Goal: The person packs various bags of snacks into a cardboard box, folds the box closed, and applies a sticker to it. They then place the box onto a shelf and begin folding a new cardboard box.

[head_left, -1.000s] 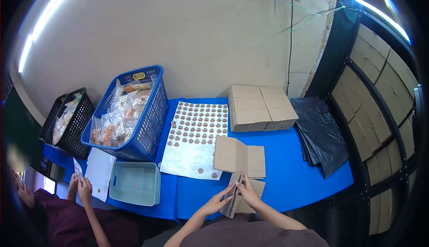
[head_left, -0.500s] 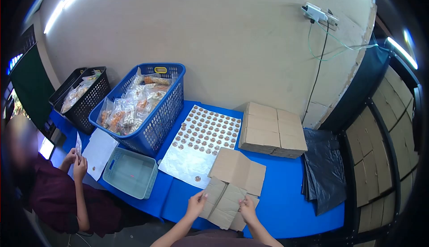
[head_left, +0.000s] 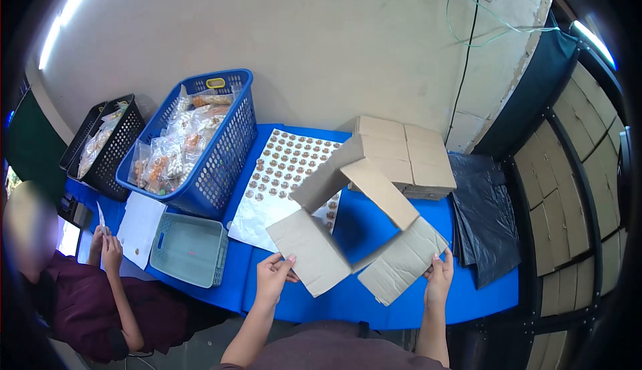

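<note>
A brown cardboard box [head_left: 311,249] is spread open above the blue table, its flaps pointing outward and the blue cloth showing through its middle. My left hand [head_left: 273,278] pinches the edge of its near left flap. At the near right flap, my right hand [head_left: 438,278] grips the corner with bent fingers. Beyond the box lies a white sheet [head_left: 257,219] with rows of round brown stickers, partly covered by the cardboard. A stack of flat cardboard boxes [head_left: 424,152] stands behind the box, against the wall.
A blue basket [head_left: 224,136] and a black basket [head_left: 124,149] hold filled clear bags. A pale green tray [head_left: 190,253] sits near a white paper [head_left: 142,226]. At the left, a co-worker [head_left: 114,310] holds a small packet. Black plastic bags [head_left: 485,216] lie at the right.
The folded cardboard has been lifted and opened out into a four-sided shape. My hands have moved apart with it, and the view has shifted slightly.
</note>
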The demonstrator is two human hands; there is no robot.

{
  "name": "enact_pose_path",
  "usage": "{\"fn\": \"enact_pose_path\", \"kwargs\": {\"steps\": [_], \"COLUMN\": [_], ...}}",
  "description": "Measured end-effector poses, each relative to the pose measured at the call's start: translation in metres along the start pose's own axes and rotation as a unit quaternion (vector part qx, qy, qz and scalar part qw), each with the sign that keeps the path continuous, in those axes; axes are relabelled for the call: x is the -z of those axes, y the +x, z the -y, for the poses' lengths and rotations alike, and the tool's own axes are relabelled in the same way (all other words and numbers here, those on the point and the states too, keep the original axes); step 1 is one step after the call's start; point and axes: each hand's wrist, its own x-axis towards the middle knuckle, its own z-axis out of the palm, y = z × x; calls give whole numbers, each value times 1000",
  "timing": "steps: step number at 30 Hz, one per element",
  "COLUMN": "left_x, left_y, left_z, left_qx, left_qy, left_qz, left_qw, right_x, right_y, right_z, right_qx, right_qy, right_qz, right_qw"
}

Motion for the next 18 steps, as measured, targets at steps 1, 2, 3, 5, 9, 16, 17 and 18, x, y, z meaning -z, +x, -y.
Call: {"fn": "enact_pose_path", "kwargs": {"steps": [1,2,3,5,9,16,17,18], "left_x": [-2,-3,-2,-3,-3,14,13,12], "left_y": [-2,-3,-3,-7,-3,-6,-8,-9], "left_z": [-7,-9,-8,-16,-27,-24,-24,-24], "left_qx": [-11,-23,-31,-26,0,-47,-60,-75], "left_qy": [-10,-22,-26,-57,-92,19,15,10], "left_qz": [11,21,14,3,26,34,23,11], "left_qw": [1000,999,999,998,995,998,998,997], "right_x": [6,10,10,6,9,-8,-14,-20], "right_y": [-3,-6,-11,-22,-46,-54,-56,-58], "right_z": [3,6,15,41,79,128,124,121], "right_qx": [20,41,42,66,-5,144,180,218], "right_qy": [-60,-120,-122,-190,-413,-528,-502,-474], "right_qz": [29,59,58,90,133,-47,-3,41], "right_qw": [998,990,990,975,901,835,846,852]}}
